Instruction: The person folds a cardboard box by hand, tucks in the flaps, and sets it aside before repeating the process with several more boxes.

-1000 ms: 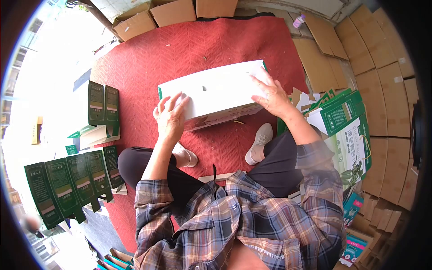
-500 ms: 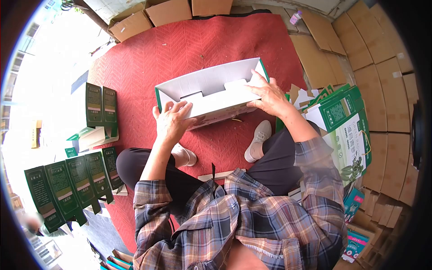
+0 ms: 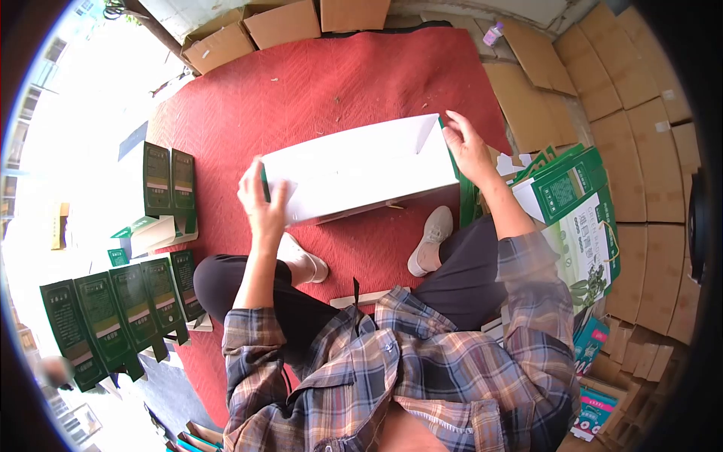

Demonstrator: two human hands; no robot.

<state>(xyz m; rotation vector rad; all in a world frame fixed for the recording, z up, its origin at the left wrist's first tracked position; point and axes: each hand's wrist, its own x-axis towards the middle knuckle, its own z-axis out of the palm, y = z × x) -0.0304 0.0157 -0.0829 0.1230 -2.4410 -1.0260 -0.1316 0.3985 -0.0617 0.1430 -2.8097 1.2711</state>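
Note:
An open cardboard box (image 3: 369,177), white inside with green outer ends, stands over the red mat in front of my shoes. At its left end, my left hand (image 3: 263,202) has its thumb on the near side and its fingers round the corner. My right hand (image 3: 468,149) is at the right end, fingers apart, with the thumb side by the green edge. The outer side of the box facing me is mostly hidden.
Folded green cartons (image 3: 124,309) stand at left, with another green pair (image 3: 169,179) beyond them. Printed green and white boxes (image 3: 584,245) lie at right, before stacked brown cartons (image 3: 633,166). Open brown boxes (image 3: 282,24) line the mat's far edge.
Both hands have moved from the box's near edge out to its two ends. The near white panel now shows broader, and the notched flaps inside are no longer visible.

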